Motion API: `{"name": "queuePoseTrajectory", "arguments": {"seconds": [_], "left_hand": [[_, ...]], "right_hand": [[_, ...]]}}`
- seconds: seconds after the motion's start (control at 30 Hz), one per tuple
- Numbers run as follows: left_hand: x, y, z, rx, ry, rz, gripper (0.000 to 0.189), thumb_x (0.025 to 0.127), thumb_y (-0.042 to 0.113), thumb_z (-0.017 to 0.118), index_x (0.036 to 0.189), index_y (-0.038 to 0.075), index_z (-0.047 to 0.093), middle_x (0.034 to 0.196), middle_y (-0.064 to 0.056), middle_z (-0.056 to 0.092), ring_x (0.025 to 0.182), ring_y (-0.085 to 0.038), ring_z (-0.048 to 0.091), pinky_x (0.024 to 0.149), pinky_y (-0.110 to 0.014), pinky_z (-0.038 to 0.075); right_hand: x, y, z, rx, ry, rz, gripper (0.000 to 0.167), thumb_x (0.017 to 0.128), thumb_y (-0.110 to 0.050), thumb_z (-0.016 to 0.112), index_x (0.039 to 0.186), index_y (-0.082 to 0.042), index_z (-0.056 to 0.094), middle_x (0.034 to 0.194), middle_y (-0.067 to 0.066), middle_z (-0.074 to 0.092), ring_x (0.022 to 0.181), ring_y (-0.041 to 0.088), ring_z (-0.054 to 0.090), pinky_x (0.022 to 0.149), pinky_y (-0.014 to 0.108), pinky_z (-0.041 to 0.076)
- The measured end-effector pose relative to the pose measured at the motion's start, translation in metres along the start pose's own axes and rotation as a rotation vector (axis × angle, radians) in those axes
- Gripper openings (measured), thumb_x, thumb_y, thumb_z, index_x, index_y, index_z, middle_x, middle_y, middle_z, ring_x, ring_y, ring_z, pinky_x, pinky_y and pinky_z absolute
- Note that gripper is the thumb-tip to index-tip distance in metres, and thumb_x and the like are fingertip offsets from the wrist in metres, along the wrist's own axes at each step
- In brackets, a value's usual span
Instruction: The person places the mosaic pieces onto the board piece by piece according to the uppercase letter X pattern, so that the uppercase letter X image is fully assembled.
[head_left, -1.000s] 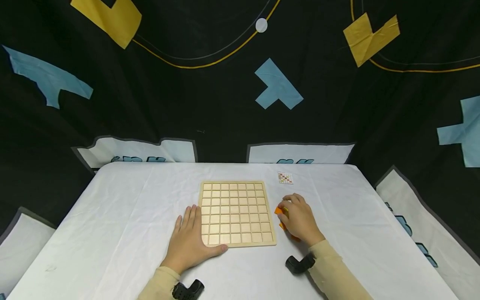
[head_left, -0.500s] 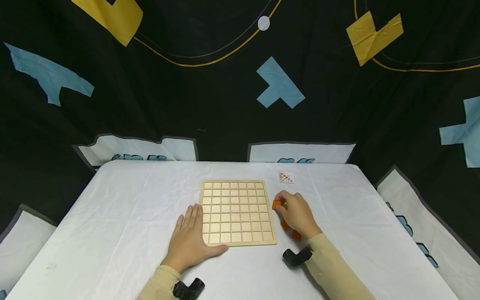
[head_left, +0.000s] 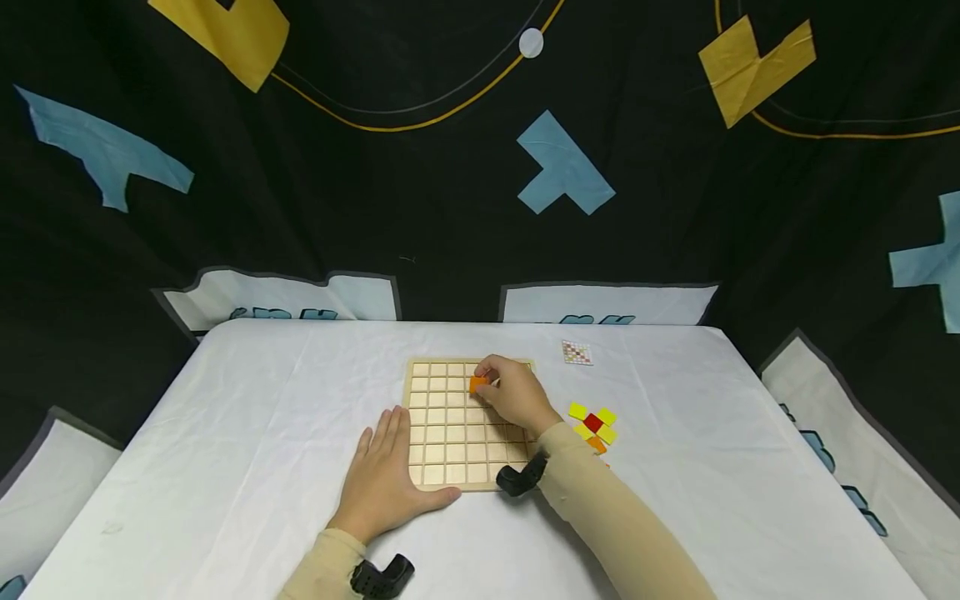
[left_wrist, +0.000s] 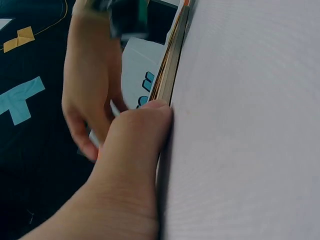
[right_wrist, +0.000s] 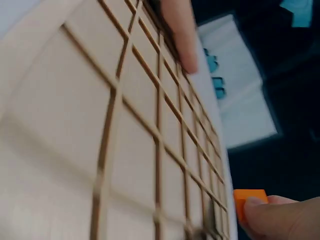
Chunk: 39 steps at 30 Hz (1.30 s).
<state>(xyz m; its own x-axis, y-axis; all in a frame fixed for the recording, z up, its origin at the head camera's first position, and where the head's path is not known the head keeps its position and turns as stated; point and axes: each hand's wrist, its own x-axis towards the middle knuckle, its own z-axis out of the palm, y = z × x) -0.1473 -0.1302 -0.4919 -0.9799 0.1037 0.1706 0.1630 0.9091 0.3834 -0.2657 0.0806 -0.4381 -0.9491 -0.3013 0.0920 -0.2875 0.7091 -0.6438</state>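
A square wooden grid board [head_left: 444,455] lies on the white table. My left hand [head_left: 385,482] rests flat along the board's left edge, fingers straight and thumb at the front edge; the left wrist view shows that thumb [left_wrist: 141,130] against the board's side. Over the upper part of the board, my right hand [head_left: 517,395] pinches an orange square tile [head_left: 477,384] between thumb and fingers. In the right wrist view the orange tile [right_wrist: 250,200] shows at the fingertips, just past the grid. The right hand and forearm cover the board's right part.
Several yellow tiles [head_left: 607,434], a red tile [head_left: 593,423] and an orange tile [head_left: 597,445] lie on the table right of the board, partly behind the right sleeve. A small patterned card [head_left: 577,352] lies at the back right. A black curtain [head_left: 450,225] hangs behind the table.
My right hand has moved left from the loose tiles to above the board, carrying an orange tile. The yellow and red tiles are now uncovered. My left hand has stayed in place.
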Motion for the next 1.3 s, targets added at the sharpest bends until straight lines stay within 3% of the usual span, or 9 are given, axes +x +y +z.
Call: {"name": "queuePoseTrajectory", "arguments": {"seconds": [0.17, 0.37, 0.47, 0.67, 0.9, 1.1, 1.3], "left_hand": [[0.0, 0.001, 0.002, -0.002, 0.0, 0.001, 0.143, 0.06, 0.092, 0.061, 0.156, -0.005, 0.019, 0.163, -0.021, 0.022, 0.153, -0.034, 0.019, 0.124, -0.054, 0.017], [-0.001, 0.003, 0.002, -0.003, -0.005, -0.001, 0.143, 0.059, 0.093, 0.059, 0.156, -0.005, 0.019, 0.164, -0.02, 0.022, 0.154, -0.034, 0.019, 0.124, -0.054, 0.017], [-0.001, 0.005, 0.001, -0.002, -0.009, 0.002, 0.142, 0.06, 0.092, 0.06, 0.156, -0.005, 0.019, 0.164, -0.02, 0.022, 0.154, -0.033, 0.019, 0.124, -0.053, 0.017], [0.001, 0.006, -0.001, 0.002, -0.01, 0.009, 0.141, 0.061, 0.09, 0.062, 0.155, -0.005, 0.02, 0.164, -0.02, 0.022, 0.154, -0.033, 0.019, 0.124, -0.053, 0.017], [0.001, 0.005, -0.001, 0.014, -0.006, 0.006, 0.14, 0.061, 0.09, 0.062, 0.155, -0.005, 0.02, 0.163, -0.02, 0.023, 0.153, -0.034, 0.02, 0.124, -0.054, 0.017], [-0.001, 0.003, -0.002, 0.012, -0.008, 0.0, 0.14, 0.061, 0.089, 0.063, 0.155, -0.005, 0.02, 0.163, -0.021, 0.022, 0.153, -0.034, 0.02, 0.124, -0.054, 0.017], [0.0, 0.003, -0.003, 0.005, -0.012, -0.002, 0.14, 0.062, 0.087, 0.065, 0.155, -0.006, 0.019, 0.164, -0.021, 0.021, 0.153, -0.035, 0.019, 0.124, -0.053, 0.016]], "right_hand": [[0.016, -0.013, 0.023, 0.025, -0.004, -0.006, 0.014, 0.092, -0.019, 0.071, 0.106, -0.017, 0.068, 0.095, -0.001, 0.069, 0.09, 0.015, 0.063, 0.084, 0.033, 0.053], [0.025, -0.022, 0.041, 0.022, 0.015, 0.005, 0.014, 0.092, -0.019, 0.072, 0.106, -0.017, 0.069, 0.091, -0.003, 0.069, 0.08, 0.011, 0.059, 0.077, 0.028, 0.051], [0.027, -0.025, 0.045, -0.026, 0.035, -0.006, 0.014, 0.091, -0.02, 0.073, 0.105, -0.018, 0.07, 0.088, -0.003, 0.069, 0.077, 0.011, 0.059, 0.074, 0.028, 0.051], [0.028, -0.03, 0.048, -0.148, 0.05, -0.049, 0.014, 0.091, -0.02, 0.072, 0.105, -0.018, 0.073, 0.096, -0.002, 0.068, 0.087, 0.014, 0.059, 0.079, 0.029, 0.053], [0.027, -0.031, 0.049, -0.332, -0.009, -0.092, 0.019, 0.095, -0.028, 0.068, 0.11, -0.019, 0.074, 0.113, -0.001, 0.066, 0.098, 0.02, 0.056, 0.084, 0.032, 0.053], [0.017, -0.028, 0.036, -0.323, -0.093, -0.126, 0.029, 0.097, -0.026, 0.063, 0.126, -0.021, 0.068, 0.124, 0.001, 0.063, 0.107, 0.023, 0.056, 0.09, 0.039, 0.052], [-0.002, -0.017, -0.003, -0.247, -0.156, -0.138, 0.037, 0.098, -0.021, 0.062, 0.135, -0.019, 0.061, 0.122, 0.006, 0.065, 0.108, 0.025, 0.058, 0.093, 0.042, 0.052]]}}
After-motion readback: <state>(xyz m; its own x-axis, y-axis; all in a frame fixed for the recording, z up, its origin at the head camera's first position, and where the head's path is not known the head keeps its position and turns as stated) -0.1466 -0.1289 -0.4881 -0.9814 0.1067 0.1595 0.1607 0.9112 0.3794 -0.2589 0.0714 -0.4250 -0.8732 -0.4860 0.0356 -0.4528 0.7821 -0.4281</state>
